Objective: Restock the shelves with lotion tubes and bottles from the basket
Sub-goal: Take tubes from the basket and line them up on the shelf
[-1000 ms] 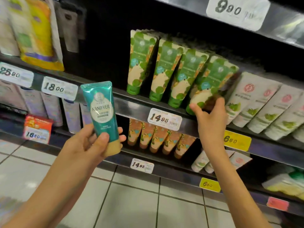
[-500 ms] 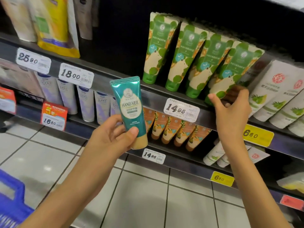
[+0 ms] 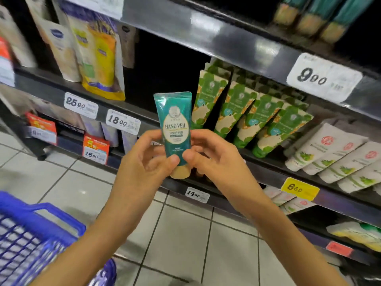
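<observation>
teal tube [image 3: 175, 129] reads "HAND VEIL", upright | left hand [image 3: 147, 162] and right hand [image 3: 214, 162] both pinch it | "18.00" tag [image 3: 123, 122] left of tube | green tubes [image 3: 245, 112] right

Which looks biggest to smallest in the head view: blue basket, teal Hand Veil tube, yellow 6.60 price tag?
1. blue basket, though only partly in frame
2. teal Hand Veil tube
3. yellow 6.60 price tag
The tube is nearer the camera than the tag.

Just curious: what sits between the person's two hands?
The teal Hand Veil tube, cap down, pinched by left hand and right hand; head view.
</observation>
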`<move>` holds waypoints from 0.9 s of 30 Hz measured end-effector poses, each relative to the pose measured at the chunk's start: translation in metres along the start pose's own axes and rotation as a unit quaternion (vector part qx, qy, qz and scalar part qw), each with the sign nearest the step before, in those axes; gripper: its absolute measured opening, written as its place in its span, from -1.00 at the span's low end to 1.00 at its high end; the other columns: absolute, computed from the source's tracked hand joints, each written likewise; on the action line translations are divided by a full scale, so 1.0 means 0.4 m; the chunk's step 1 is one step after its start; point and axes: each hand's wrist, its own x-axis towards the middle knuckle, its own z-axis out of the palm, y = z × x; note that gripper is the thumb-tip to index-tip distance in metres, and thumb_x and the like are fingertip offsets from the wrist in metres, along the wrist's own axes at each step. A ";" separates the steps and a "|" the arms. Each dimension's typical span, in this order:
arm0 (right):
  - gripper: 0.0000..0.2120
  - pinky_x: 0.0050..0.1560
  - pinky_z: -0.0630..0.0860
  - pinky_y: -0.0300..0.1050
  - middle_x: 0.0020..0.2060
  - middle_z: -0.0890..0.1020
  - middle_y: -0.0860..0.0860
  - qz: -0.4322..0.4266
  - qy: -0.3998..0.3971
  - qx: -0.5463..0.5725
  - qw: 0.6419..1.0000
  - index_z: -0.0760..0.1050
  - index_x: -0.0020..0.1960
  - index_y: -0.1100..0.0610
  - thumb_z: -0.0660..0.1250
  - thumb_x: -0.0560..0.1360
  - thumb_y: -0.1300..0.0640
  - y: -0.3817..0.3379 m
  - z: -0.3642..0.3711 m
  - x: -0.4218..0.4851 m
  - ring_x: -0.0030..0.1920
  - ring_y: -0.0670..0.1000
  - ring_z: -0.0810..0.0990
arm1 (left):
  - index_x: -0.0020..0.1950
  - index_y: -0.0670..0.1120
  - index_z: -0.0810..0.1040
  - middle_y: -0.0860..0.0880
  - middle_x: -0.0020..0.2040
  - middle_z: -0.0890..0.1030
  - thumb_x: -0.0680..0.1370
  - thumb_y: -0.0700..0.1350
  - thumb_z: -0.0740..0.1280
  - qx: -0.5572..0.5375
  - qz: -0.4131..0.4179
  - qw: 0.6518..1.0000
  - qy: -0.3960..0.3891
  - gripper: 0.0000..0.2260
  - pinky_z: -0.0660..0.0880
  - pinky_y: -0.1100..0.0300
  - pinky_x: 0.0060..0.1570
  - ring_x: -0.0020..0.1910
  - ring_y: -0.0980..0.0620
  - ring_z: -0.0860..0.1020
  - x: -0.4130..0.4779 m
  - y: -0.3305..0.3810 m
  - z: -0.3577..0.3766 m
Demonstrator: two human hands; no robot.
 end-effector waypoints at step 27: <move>-0.63 -0.17 0.44 -0.53 -0.04 0.56 -0.13 -0.159 0.255 -0.161 0.940 0.42 0.17 0.12 0.37 0.41 0.34 -0.305 -0.600 0.007 -0.19 -0.39 0.56 | -0.11 0.07 0.63 0.05 -0.07 0.69 0.54 -0.27 0.24 0.041 0.102 0.994 0.002 -0.73 0.50 0.23 0.02 -0.01 0.15 0.63 0.076 0.262 0.348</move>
